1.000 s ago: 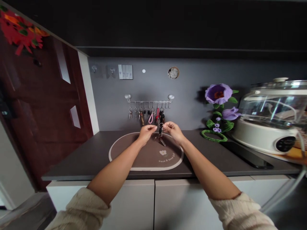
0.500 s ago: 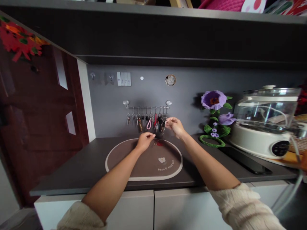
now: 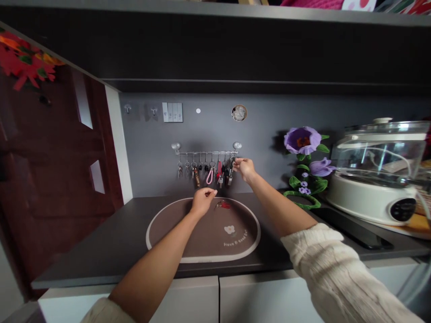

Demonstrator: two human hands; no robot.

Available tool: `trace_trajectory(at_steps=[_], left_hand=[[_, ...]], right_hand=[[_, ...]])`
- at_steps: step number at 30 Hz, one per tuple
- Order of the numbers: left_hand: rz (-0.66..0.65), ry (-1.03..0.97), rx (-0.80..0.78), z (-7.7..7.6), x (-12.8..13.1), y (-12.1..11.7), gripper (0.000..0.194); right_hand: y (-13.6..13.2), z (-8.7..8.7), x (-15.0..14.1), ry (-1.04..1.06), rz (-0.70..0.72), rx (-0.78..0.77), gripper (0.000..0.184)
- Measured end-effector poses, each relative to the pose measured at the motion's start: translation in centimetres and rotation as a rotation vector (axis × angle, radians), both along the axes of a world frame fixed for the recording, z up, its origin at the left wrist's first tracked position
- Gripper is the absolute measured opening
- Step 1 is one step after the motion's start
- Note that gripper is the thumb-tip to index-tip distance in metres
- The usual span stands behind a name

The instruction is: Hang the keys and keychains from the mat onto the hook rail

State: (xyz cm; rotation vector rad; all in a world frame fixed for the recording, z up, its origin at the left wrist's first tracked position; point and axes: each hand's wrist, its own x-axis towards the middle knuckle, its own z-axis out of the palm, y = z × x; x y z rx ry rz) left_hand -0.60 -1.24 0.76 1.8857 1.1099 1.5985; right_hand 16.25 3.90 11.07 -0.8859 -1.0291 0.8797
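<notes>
A metal rail (image 3: pixel 207 153) with several hooks is fixed to the grey wall, and several key sets hang from it. My right hand (image 3: pixel 246 170) is at the rail's right end, its fingertips pinching a bunch of keys (image 3: pixel 230 176) by the ring. I cannot tell whether that ring is on the last hook. Above the brown mat (image 3: pixel 188 244), my left hand (image 3: pixel 202 202) is closed with thumb and forefinger together; anything in it is hidden. Just right of this hand, a red key set (image 3: pixel 224 205) lies on the mat. A pink loop strap (image 3: pixel 210 176) hangs mid-rail.
A purple flower ornament (image 3: pixel 303 143) stands to the right, beside a white appliance with a clear top (image 3: pixel 370 193). A black phone-like slab (image 3: pixel 360 231) lies before them. Low overhead runs a dark shelf (image 3: pixel 215 49). A dark red door (image 3: pixel 60 179) is on the left.
My right hand has moved slightly up and left with the bunch of keys, closer to the rail's end hook. My left hand has stayed nearly still. The view has shifted a little.
</notes>
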Motion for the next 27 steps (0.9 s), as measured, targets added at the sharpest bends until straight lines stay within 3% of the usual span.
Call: trace_trajectory(at_steps=[13,27], left_hand=[[0.017,-0.015,-0.004,0.0,-0.2,0.2,0.024],[0.01,-0.045,-0.01,-0.1,-0.1,0.3,0.022]], right_hand=[[2.0,-1.0,-0.3,0.081,-0.057,-0.104,0.012],[2.8,-2.3,0.4,0.028,-0.009,-0.035,0.013]])
